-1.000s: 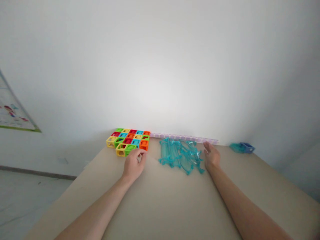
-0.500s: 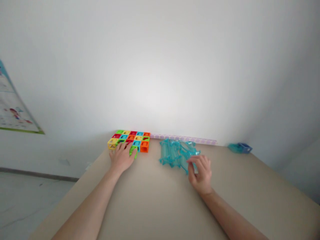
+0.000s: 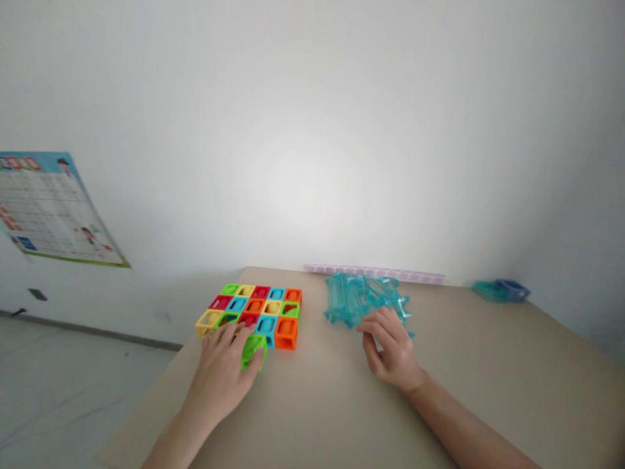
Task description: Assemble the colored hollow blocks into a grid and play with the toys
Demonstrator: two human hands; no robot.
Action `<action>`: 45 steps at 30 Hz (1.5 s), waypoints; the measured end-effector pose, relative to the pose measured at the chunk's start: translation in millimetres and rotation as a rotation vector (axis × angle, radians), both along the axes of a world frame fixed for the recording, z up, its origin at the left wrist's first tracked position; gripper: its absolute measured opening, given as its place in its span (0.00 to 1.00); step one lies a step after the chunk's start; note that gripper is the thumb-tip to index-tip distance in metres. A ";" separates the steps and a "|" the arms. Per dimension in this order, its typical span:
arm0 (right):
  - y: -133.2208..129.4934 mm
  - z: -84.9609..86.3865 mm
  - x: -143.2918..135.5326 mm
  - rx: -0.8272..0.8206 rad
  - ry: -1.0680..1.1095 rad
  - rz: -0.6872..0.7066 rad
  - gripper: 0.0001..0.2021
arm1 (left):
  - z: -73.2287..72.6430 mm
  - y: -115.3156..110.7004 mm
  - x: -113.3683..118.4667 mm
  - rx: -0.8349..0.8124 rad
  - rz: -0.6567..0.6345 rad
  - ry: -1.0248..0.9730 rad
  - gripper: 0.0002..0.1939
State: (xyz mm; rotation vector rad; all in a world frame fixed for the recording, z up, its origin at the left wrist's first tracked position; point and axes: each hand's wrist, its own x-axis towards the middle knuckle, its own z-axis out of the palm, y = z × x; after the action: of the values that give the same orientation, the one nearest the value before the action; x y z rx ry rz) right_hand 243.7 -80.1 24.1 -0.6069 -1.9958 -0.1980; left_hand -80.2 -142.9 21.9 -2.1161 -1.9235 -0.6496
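A grid of colourful square building blocks [image 3: 272, 308], in red, yellow, blue, green and orange, lies on the left part of the table. My left hand [image 3: 223, 368] reaches over its near left side, fingertips on the front row. Between its thumb and fingers is a green block [image 3: 252, 352] at the near edge of the grid. My right hand [image 3: 389, 348] is curled, thumb close to the fingertips, with nothing seen in it. It is in front of a group of see-through teal plastic pieces [image 3: 346, 298] and covers part of them.
A purple and white patterned strip [image 3: 375, 270] runs along the foot of the wall. At the table's far right sit a dark blue block [image 3: 512, 290] and a teal piece [image 3: 488, 291]. A poster [image 3: 53, 208] hangs on the wall at left.
The block grid and my left hand have come nearer to me, away from the wall. My right hand stays curled by the teal pieces. The view has turned slightly left.
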 end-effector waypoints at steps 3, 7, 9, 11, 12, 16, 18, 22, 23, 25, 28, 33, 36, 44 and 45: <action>-3.0 -0.1 -7.8 -0.024 -0.033 0.063 0.12 | -8.2 -40.0 -9.3 0.041 -0.065 -0.058 0.18; -7.9 0.1 -19.8 -0.103 -0.109 0.126 0.11 | -21.6 -80.2 -5.6 0.108 -0.149 -0.122 0.22; -11.2 2.2 -25.0 -0.163 -0.162 0.155 0.12 | -29.9 -89.8 1.1 0.167 -0.156 -0.173 0.21; -14.9 5.7 -28.7 -0.229 -0.226 0.175 0.14 | -37.2 -92.8 8.1 0.215 -0.191 -0.175 0.22; -16.7 7.6 -29.8 -0.264 -0.262 0.181 0.15 | -40.0 -92.7 11.3 0.233 -0.207 -0.172 0.23; -20.7 12.6 -30.4 -0.406 -0.395 0.245 0.19 | -42.7 -88.8 18.9 0.273 -0.202 -0.200 0.22; -20.3 12.5 -29.6 -0.444 -0.416 0.276 0.19 | -40.6 -88.2 20.1 0.279 -0.203 -0.187 0.23; -17.7 9.7 -28.1 -0.463 -0.412 0.273 0.19 | -38.8 -92.0 22.7 0.290 -0.206 -0.213 0.26; -17.1 9.0 -27.9 -0.464 -0.412 0.274 0.19 | -40.0 -93.4 24.2 0.301 -0.171 -0.254 0.27; -16.4 8.3 -27.8 -0.465 -0.410 0.277 0.19 | -44.7 -95.8 27.5 0.339 -0.057 -0.318 0.28; -16.4 8.8 -28.0 -0.459 -0.397 0.288 0.19 | -54.0 -97.1 30.5 0.395 0.065 -0.312 0.26; -19.0 13.4 -28.8 -0.459 -0.388 0.289 0.17 | -61.8 -95.2 28.1 0.419 0.059 -0.301 0.21; -20.3 15.3 -29.8 -0.457 -0.384 0.290 0.17 | -61.9 -94.9 26.0 0.412 0.041 -0.296 0.21; -18.8 12.7 -30.3 -0.441 -0.361 0.294 0.16 | -61.5 -94.8 27.1 0.414 0.021 -0.295 0.22; -18.6 12.5 -30.1 -0.446 -0.364 0.297 0.16 | -61.5 -94.8 27.8 0.415 0.026 -0.298 0.22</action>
State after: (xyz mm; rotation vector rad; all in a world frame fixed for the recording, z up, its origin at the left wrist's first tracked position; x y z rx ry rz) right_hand 213.6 -98.7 36.6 -0.5683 -2.4796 0.3505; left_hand -52.4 -237.7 -39.6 -1.8111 -1.7490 -1.2936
